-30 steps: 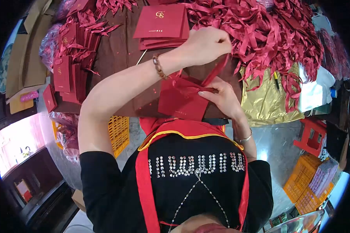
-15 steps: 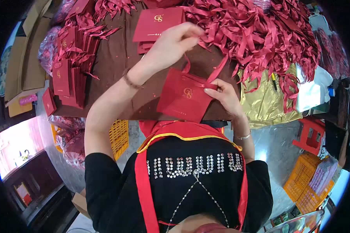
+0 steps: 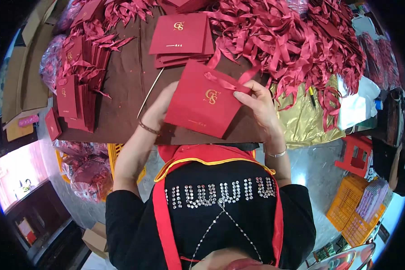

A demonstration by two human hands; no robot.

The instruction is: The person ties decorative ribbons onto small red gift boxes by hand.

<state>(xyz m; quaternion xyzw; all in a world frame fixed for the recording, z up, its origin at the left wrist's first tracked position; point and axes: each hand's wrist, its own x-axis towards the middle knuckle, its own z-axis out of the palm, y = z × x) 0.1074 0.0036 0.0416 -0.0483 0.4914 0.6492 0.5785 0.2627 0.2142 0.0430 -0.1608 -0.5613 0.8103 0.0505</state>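
A red paper gift bag [image 3: 206, 105] with a gold monogram is held tilted above the near part of the table. My right hand [image 3: 260, 105] grips its upper right edge, thumb on the front face. A red ribbon handle [image 3: 220, 81] lies across the bag's top, with loops rising above it. My left hand [image 3: 165, 101] is at the bag's left edge, its fingers hidden behind the bag, so their grip cannot be made out. Just beyond lies a stack of similar red bags [image 3: 177, 33]. A thin pale stick [image 3: 150, 92] rests on the brown cloth beside my left wrist.
A big heap of red ribbons [image 3: 288, 40] covers the far right of the brown-covered table [image 3: 121, 90]. Rows of red bags [image 3: 69, 96] stand at the left. Gold wrapping [image 3: 297, 117] with a yellow pen [image 3: 311, 95] lies at the right. Orange crates [image 3: 351, 202] sit on the floor.
My left hand has come down from above the bag stack to behind the held bag's left edge. The bag has risen slightly and the pale stick now shows.
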